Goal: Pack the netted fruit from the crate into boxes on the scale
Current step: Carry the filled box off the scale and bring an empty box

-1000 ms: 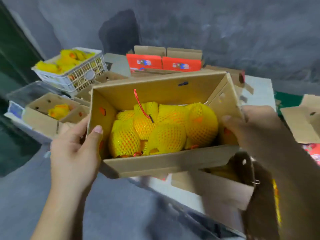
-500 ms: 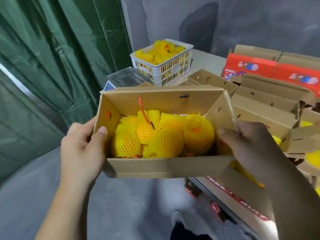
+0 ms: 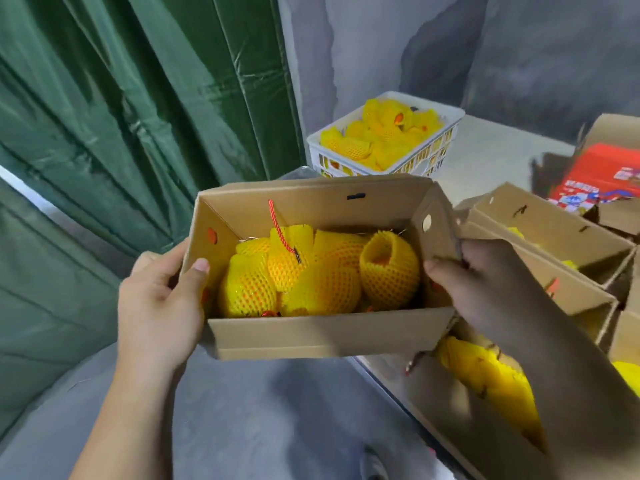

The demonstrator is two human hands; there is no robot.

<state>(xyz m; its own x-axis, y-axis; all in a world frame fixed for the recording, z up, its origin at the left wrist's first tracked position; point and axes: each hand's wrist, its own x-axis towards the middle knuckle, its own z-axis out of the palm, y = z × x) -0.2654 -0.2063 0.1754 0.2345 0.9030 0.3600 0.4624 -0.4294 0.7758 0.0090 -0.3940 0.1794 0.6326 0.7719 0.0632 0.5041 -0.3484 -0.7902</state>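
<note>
The left hand (image 3: 157, 306) and right hand (image 3: 481, 285) grip opposite ends of an open brown cardboard box (image 3: 322, 336) of yellow foam-netted fruit (image 3: 322, 275), held off the table's (image 3: 485, 157) left edge, thumbs hooked inside.

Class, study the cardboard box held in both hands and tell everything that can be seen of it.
The cardboard box is plain brown corrugated card, open-topped, with small punched holes and a dark slot in its walls. It is held level in the air, off the table. It holds several fruits in yellow foam netting, and a red cord lies against its far inner wall. The left hand grips its left end, thumb over the rim; the right hand grips its right end.
</note>
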